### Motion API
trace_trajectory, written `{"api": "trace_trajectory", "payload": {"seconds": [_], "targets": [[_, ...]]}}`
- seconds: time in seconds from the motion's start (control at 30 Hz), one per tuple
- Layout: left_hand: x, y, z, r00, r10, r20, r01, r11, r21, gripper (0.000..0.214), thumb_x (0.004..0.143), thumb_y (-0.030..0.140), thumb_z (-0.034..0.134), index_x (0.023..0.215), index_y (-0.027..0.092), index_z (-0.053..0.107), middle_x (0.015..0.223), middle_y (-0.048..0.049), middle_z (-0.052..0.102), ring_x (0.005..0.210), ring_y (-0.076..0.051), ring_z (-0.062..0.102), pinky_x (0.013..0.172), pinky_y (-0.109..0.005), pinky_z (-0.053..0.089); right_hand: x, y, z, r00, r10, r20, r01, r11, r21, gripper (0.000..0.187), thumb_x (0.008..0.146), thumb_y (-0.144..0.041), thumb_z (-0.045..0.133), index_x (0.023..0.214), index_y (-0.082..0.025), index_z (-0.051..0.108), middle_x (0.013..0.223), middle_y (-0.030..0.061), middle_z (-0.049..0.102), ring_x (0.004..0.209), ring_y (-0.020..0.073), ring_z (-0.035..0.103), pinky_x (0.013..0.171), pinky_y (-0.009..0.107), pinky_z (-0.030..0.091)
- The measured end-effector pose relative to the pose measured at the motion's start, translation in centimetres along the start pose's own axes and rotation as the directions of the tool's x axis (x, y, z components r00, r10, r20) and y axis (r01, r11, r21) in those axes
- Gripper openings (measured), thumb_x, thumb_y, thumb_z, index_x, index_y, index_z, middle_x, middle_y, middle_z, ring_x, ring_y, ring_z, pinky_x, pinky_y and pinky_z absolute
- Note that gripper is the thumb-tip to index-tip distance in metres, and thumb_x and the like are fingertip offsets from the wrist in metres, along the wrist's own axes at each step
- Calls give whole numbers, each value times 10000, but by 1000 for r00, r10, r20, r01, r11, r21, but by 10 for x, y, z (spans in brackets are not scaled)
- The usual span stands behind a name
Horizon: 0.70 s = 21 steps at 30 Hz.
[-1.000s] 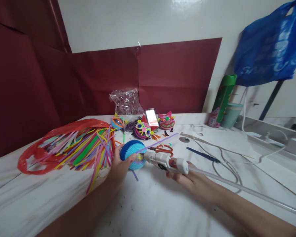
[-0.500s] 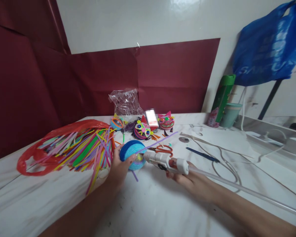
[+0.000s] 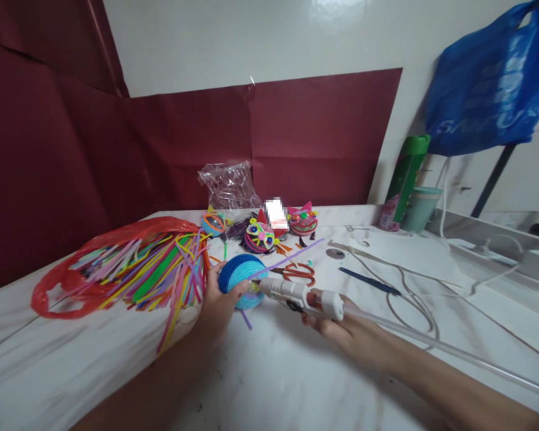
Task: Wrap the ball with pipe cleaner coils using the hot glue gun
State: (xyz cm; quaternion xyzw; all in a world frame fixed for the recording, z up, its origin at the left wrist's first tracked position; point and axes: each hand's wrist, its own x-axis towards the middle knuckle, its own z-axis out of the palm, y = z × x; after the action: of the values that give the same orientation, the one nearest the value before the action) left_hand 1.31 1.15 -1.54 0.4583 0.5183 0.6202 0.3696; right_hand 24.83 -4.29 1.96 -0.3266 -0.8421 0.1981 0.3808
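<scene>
My left hand [image 3: 215,302] is closed around a ball wrapped in blue pipe cleaner [image 3: 240,272], held just above the white marble table [image 3: 273,371]. A loose purple pipe cleaner [image 3: 296,251] trails off the ball toward the back right. My right hand [image 3: 341,326] grips a white glue gun [image 3: 303,295] with a long clear glue stick [image 3: 431,341] sticking out behind. The gun's nozzle touches the ball's right side.
A red plastic bag of several coloured pipe cleaners [image 3: 135,269] lies at the left. Finished cat-faced balls [image 3: 260,234] and a clear bag [image 3: 229,182] stand at the back. Orange scissors [image 3: 299,272], a blue pen [image 3: 368,281], cables [image 3: 408,287], a green can [image 3: 404,179] and a cup [image 3: 420,208] are on the right.
The glue gun has tipped slightly, its nozzle edging a little left against the ball. My left hand and the ball stay in place.
</scene>
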Motion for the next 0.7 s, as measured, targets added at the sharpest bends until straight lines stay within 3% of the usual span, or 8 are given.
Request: {"api": "trace_trajectory", "payload": {"seconds": [0.57, 0.7], "targets": [[1, -1, 0, 1000, 2, -17, -3, 1000, -14, 685, 616, 351, 768, 1236, 221, 506, 991, -39, 620, 815, -174, 608, 735, -294, 494, 0, 6, 2, 1000, 2, 11, -2, 1000, -7, 146, 851, -201, 398, 770, -212, 519, 734, 2, 565, 666, 144, 537, 588, 238, 431], [4, -5, -1, 1000, 13, -11, -14, 996, -83, 708, 626, 367, 766, 1259, 218, 486, 1004, -45, 626, 839, -181, 615, 765, -309, 500, 0, 6, 1, 999, 35, -9, -35, 999, -28, 154, 852, -202, 405, 753, -209, 523, 742, 12, 586, 687, 157, 557, 606, 253, 439]]}}
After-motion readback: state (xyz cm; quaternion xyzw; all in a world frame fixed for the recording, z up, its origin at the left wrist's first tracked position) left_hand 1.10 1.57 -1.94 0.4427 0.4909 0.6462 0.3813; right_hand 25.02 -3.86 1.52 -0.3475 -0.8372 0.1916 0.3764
